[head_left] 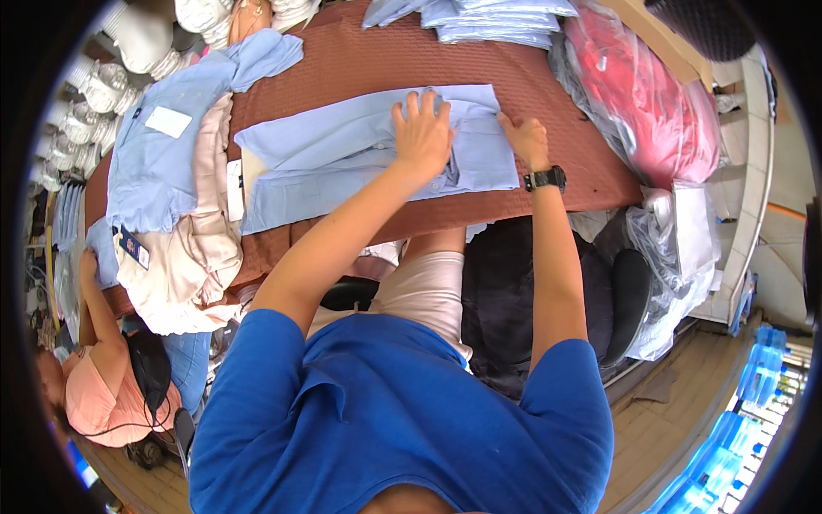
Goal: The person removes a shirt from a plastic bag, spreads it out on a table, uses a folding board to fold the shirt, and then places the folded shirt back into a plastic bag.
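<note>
Left grip splayed on blue shirt, right grip curled

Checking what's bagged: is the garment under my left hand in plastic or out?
Out: the light-blue garment lies bare under the left hand, without the shiny film seen over the red bundle.

Bare left hand palm down — fingers parted and slightly bent, tips pointing away from the body; the left arm, short-sleeved in blue, slants forward and inward. Bare right hand — fingers curled, thumb extended leftward; the blue-short-sleeved right arm reaches nearly straight ahead.
</note>
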Action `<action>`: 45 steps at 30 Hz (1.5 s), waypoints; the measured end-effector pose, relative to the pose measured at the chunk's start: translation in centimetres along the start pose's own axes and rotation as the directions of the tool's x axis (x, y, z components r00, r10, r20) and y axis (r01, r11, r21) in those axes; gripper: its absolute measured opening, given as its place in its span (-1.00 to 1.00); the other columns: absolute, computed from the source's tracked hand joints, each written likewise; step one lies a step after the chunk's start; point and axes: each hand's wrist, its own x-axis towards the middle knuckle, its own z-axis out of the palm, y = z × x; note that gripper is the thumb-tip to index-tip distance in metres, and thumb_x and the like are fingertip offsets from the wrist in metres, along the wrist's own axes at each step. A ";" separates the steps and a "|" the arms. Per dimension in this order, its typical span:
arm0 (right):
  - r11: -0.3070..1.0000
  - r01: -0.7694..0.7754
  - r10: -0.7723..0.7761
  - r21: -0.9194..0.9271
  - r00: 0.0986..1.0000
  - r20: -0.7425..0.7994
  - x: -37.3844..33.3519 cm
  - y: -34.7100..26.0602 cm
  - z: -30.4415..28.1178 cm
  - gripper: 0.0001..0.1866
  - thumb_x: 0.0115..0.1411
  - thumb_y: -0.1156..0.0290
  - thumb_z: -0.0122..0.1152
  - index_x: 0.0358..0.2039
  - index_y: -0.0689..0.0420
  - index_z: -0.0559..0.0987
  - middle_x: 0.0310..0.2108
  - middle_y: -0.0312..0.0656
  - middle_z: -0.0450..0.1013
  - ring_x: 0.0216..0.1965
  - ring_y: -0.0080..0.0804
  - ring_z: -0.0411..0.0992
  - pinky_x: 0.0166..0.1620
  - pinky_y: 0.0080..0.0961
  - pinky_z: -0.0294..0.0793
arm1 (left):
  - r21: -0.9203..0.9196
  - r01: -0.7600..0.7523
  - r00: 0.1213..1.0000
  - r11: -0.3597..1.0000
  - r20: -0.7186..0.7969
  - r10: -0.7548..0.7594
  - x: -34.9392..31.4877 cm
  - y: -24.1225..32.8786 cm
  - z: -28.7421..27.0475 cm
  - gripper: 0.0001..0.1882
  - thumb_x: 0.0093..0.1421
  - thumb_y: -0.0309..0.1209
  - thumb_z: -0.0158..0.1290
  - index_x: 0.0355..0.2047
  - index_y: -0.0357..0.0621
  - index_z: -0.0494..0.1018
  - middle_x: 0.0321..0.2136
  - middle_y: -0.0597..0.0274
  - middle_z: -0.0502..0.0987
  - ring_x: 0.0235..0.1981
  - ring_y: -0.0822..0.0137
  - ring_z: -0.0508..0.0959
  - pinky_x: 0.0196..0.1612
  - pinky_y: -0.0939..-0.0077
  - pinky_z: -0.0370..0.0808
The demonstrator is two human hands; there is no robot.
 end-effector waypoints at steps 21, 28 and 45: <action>0.717 0.469 -0.612 0.517 0.777 0.144 -5.7 -13.4 -5.1 -0.67 0.28 0.34 0.24 -0.02 0.28 0.57 -0.27 -0.03 0.59 -0.31 -0.38 0.54 -0.24 -0.41 0.51 | -0.838 0.546 0.822 0.030 0.528 -0.213 0.8 0.8 -8.0 -0.40 0.43 0.02 -0.09 0.15 -0.31 0.36 -0.04 -0.09 0.50 -0.08 0.16 0.55 -0.08 0.20 0.52; 0.713 0.167 -0.548 0.681 0.738 0.393 -8.5 -18.3 -4.3 -0.65 0.36 0.31 0.19 0.07 0.23 0.54 -0.15 -0.16 0.60 -0.30 -0.52 0.55 -0.25 -0.59 0.51 | -0.847 0.490 0.844 -0.205 0.520 -0.132 -1.8 -9.3 -7.9 -0.51 0.47 -0.12 -0.12 0.16 -0.29 0.37 0.02 0.05 0.54 0.00 0.20 0.58 0.06 0.23 0.57; 0.821 0.106 -0.436 0.562 0.751 0.496 -10.3 -17.0 1.7 -0.54 0.33 0.17 0.22 0.08 0.26 0.51 -0.17 -0.14 0.57 -0.35 -0.51 0.53 -0.28 -0.56 0.52 | -0.805 0.590 0.714 -0.063 0.556 -0.427 -12.8 -25.8 -14.7 -0.46 0.38 -0.26 0.06 0.28 -0.23 0.26 0.13 0.07 0.49 0.09 0.21 0.55 0.16 0.22 0.52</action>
